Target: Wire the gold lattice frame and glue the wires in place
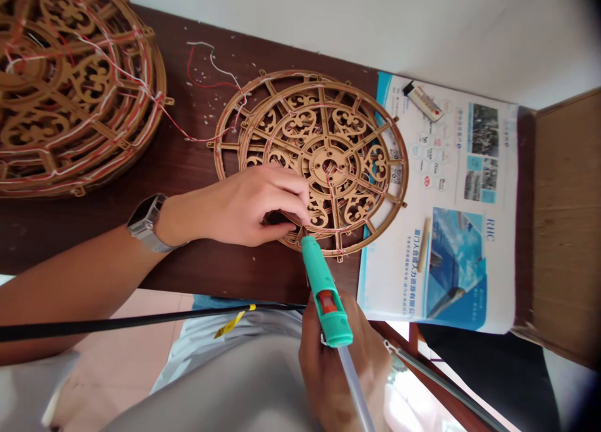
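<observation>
My left hand (244, 206) rests with curled fingers on the lower left rim of a laser-cut wooden filigree wheel (328, 163), which is laced with red and white threads. My right hand (338, 369) is closed around a teal hot glue gun (326, 294). A clear glue stick (357, 388) runs out of the gun's back end. The gun's tip points at the wheel's lower edge, close to my left fingertips. A watch (148, 222) sits on my left wrist. Part of the wheel is hidden under my left hand.
A larger threaded wooden wheel (75, 87) lies at the top left on the dark wooden table (188, 188). Loose red and white wires (211, 69) and white flecks lie nearby. A printed paper sheet (451, 206) carries a small boxed tube (422, 100). A cardboard panel (566, 225) stands at the right.
</observation>
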Motion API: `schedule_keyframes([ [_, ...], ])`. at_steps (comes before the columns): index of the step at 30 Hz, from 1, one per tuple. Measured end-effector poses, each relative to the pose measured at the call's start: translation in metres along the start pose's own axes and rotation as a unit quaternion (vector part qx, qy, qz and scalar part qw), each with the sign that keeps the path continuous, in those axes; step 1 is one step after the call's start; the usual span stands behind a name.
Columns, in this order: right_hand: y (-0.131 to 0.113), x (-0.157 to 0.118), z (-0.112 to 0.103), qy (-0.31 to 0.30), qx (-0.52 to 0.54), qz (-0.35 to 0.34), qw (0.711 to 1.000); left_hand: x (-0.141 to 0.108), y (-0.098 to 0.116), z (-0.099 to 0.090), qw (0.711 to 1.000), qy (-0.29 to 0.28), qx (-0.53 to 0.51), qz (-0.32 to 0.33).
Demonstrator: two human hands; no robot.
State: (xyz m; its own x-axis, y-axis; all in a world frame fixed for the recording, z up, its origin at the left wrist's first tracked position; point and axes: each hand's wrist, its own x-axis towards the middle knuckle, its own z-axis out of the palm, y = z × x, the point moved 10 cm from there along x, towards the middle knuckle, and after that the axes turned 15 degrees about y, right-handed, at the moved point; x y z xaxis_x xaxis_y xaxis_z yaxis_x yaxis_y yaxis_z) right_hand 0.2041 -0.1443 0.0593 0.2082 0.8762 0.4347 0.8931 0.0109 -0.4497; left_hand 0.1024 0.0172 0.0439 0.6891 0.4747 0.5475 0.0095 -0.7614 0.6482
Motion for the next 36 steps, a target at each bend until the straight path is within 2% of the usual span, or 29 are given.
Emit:
schedule_keyframes([
  [3,-0.004,0.0,-0.001,0.007,-0.038,-0.025,0.999,0.0,0.001,0.0,1.0,0.005,-0.001,0.003],
  [12,-0.009,0.002,-0.003,0.012,-0.044,-0.033,0.998,-0.001,0.0,0.0,1.0,0.003,0.0,0.003],
  [15,-0.003,-0.001,-0.009,0.013,-0.021,0.005,1.0,-0.001,-0.001,0.001,1.0,0.004,0.0,0.0],
  [18,0.023,-0.005,-0.016,0.012,0.035,0.132,0.991,-0.001,-0.002,0.0,1.0,0.009,0.0,-0.008],
  [21,0.057,-0.011,-0.02,0.023,0.161,0.296,0.941,-0.002,-0.002,0.001,1.0,0.006,0.004,-0.014],
  [23,0.071,-0.009,-0.02,0.032,0.266,0.355,0.896,-0.002,-0.001,0.001,1.0,0.002,0.007,-0.012],
  [25,0.077,-0.002,-0.018,0.024,0.365,0.374,0.852,-0.002,-0.001,0.001,1.0,0.0,0.01,-0.01],
  [27,0.078,0.004,-0.015,-0.014,0.435,0.374,0.819,-0.002,-0.001,0.0,1.0,0.0,0.013,-0.01],
  [30,0.075,0.009,-0.011,-0.065,0.487,0.364,0.791,-0.002,-0.002,0.001,1.0,-0.003,0.012,-0.016],
  [32,0.077,0.01,-0.013,-0.063,0.48,0.364,0.796,-0.002,-0.003,0.001,1.0,-0.006,0.01,-0.02],
  [36,0.106,0.013,-0.032,0.009,0.384,0.374,0.844,-0.002,-0.002,0.001,1.0,-0.01,0.015,-0.023],
])
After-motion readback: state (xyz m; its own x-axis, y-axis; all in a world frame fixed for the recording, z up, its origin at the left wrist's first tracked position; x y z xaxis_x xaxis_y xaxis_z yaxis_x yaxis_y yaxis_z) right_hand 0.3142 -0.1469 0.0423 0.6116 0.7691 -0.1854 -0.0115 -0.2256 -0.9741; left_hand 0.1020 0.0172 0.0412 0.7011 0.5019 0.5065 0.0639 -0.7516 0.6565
